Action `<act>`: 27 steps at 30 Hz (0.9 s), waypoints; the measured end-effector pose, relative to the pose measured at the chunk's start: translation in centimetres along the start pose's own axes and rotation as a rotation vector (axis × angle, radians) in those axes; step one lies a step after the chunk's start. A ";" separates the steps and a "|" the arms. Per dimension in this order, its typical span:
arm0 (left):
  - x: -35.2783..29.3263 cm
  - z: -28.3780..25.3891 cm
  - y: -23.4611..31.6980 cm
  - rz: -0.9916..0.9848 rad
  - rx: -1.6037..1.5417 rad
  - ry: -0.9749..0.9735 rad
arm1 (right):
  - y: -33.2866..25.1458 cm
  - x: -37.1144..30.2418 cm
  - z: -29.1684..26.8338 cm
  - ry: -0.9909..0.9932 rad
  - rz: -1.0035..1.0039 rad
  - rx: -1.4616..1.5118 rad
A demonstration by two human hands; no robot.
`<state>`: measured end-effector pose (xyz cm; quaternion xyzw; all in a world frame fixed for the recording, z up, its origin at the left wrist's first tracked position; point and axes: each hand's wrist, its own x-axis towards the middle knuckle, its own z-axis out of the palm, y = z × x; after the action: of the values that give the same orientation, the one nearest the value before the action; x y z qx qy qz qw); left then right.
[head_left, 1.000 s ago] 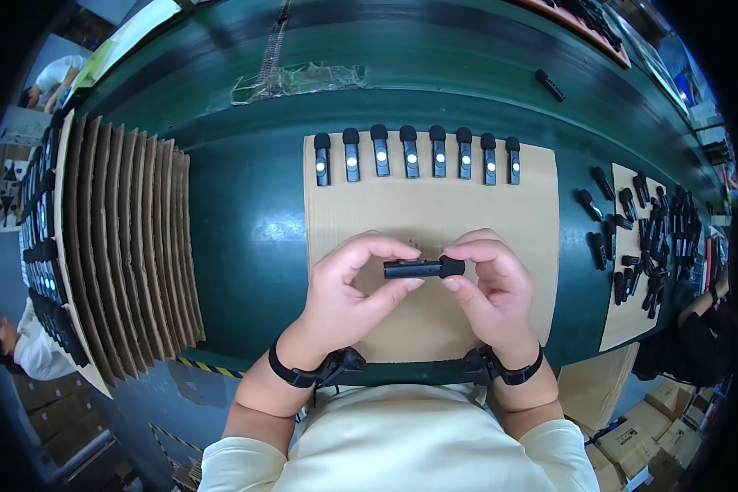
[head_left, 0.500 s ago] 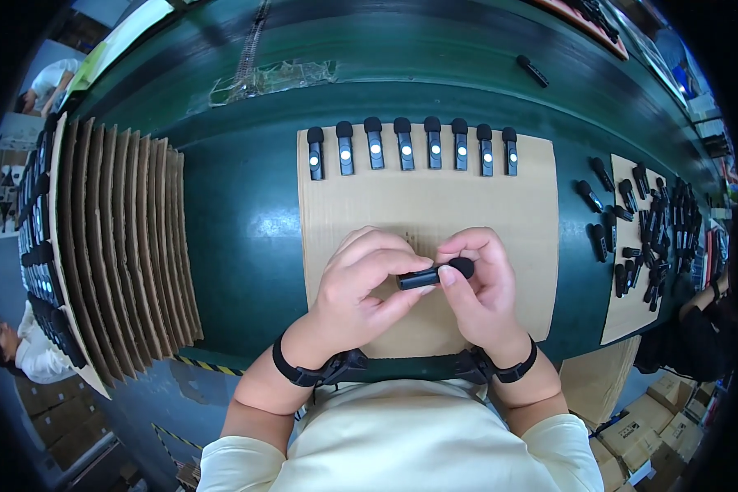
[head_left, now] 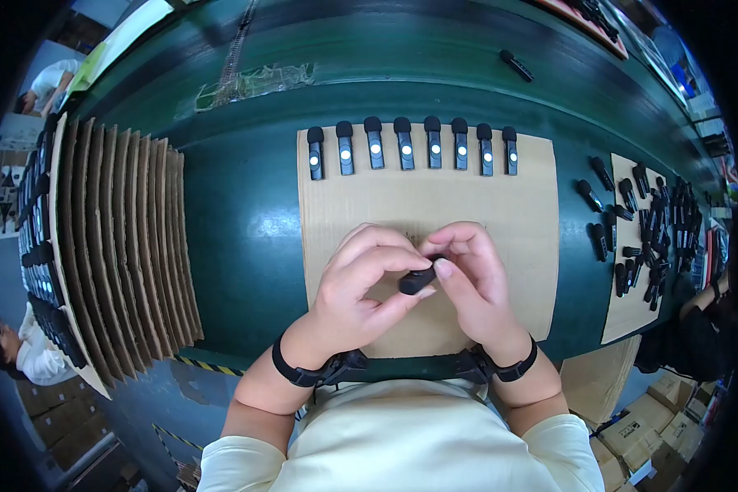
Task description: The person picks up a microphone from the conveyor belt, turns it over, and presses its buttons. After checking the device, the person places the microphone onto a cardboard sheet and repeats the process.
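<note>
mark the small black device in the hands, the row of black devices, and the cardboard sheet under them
small black device (head_left: 416,281), head view, on its exposed end between both hands.
row of black devices (head_left: 405,146), head view, on a middle unit's body.
cardboard sheet (head_left: 435,201), head view, on its bare middle.

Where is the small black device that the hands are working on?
In the head view, the black device sits pinched between the left hand and right hand, above the cardboard sheet.
</note>
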<state>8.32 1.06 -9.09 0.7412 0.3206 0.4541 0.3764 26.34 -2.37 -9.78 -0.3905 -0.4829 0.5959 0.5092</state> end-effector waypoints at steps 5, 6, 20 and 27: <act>0.1 -0.1 -0.1 0.017 -0.003 0.008 | 0.6 0.5 -0.3 0.051 -0.051 -0.177; 0.1 0.0 -0.2 0.005 0.022 0.012 | 0.6 0.5 -0.7 0.040 -0.164 -0.249; 0.0 -0.5 -1.7 -0.181 0.280 -0.160 | -3.6 0.7 -3.7 0.075 -0.341 -0.744; 0.3 -0.3 -1.1 -0.261 0.407 -0.353 | -5.2 2.4 -12.1 0.192 -0.287 -1.162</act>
<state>8.01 1.94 -9.80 0.8214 0.4272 0.1924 0.3253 38.70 2.21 -7.43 -0.5878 -0.7289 0.1219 0.3291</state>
